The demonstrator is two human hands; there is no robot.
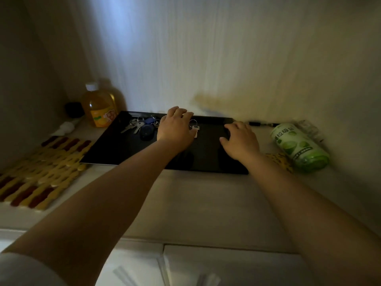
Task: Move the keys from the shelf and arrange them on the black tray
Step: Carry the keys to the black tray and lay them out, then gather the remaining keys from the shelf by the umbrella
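Two hands were over the black tray (115, 149) on the shelf (206, 203). Left hand (175, 129) lay palm down, fingers loosely curled beside a white-headed key (195, 130); whether it held the key, unclear. Right hand (240, 142) rested loosely open on the tray. Key bunch (142, 125) lay far left on the tray. Juice bottle (99, 108) stood far left; green roll (299, 146) lay right.

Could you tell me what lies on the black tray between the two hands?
In the head view, a single white-headed key on its ring lies beside the left hand; toward the right hand, bare black tray.
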